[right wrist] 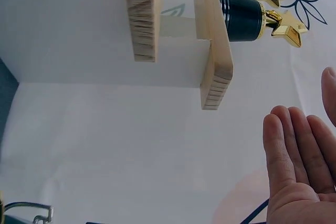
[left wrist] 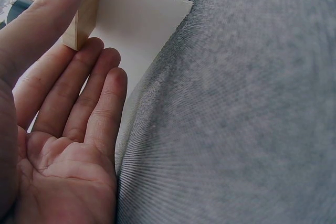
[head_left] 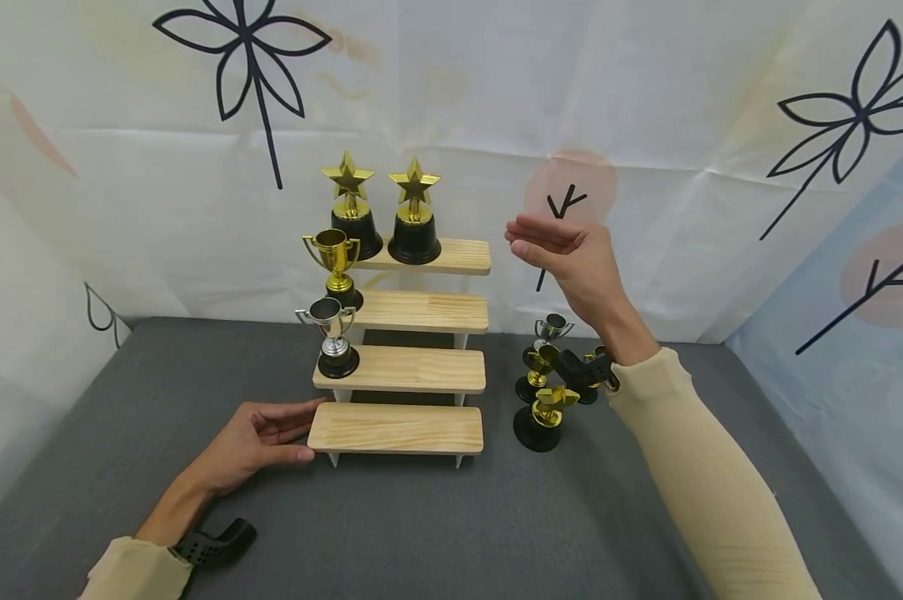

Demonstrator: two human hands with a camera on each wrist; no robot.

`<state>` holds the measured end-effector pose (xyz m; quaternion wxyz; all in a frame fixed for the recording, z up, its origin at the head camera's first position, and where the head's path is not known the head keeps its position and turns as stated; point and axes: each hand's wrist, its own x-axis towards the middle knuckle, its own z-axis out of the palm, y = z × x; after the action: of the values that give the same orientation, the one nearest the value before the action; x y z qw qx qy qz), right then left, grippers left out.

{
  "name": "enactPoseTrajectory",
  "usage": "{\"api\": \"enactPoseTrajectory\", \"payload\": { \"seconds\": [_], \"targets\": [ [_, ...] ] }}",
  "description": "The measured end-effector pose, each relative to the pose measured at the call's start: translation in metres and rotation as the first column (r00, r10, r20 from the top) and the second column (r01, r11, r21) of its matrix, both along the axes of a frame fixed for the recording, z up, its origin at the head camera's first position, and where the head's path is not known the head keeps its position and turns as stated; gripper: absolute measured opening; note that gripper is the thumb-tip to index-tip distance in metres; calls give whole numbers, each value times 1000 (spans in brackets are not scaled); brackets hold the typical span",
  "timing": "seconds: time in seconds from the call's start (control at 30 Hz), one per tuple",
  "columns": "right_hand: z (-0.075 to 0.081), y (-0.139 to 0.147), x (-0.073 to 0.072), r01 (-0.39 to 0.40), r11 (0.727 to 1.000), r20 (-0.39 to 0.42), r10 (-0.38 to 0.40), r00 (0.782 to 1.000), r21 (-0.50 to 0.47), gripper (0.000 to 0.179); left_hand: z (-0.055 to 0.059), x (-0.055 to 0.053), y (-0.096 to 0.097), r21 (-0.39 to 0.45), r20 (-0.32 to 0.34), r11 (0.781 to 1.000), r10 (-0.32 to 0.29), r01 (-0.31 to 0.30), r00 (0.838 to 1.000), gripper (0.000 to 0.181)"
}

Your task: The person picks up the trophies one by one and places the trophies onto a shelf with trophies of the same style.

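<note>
A wooden tiered stand (head_left: 398, 429) is at the centre of the table. Straight fingers of my left hand (head_left: 252, 446) rest against the left end of its lowest step, and the left wrist view shows the palm holding nothing. My right hand (head_left: 571, 258) is raised in the air, right of the top step and apart from it, fingers extended. Two gold star trophies (head_left: 414, 212) stand on the top step. A gold cup trophy (head_left: 334, 265) stands at the left end of the step below, and a silver cup trophy (head_left: 336, 337) one step lower.
Right of the stand, beneath my right forearm, several trophies stand on the grey table (head_left: 421, 533): a silver cup (head_left: 552, 328), gold cups (head_left: 539, 367) and a gold star trophy (head_left: 543, 421). A white cloth (head_left: 451, 92) with leaf drawings hangs behind.
</note>
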<state>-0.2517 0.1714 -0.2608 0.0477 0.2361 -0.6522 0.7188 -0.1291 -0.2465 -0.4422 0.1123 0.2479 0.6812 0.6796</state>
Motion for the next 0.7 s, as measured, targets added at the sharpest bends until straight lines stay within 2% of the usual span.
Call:
{"api": "enactPoseTrajectory", "payload": {
  "seconds": [0.7],
  "targets": [
    [-24,34,36,-2,999,-5,2,1000,40,39,1,1,0,-9,5,1000,8,-8,1000,65]
  ]
}}
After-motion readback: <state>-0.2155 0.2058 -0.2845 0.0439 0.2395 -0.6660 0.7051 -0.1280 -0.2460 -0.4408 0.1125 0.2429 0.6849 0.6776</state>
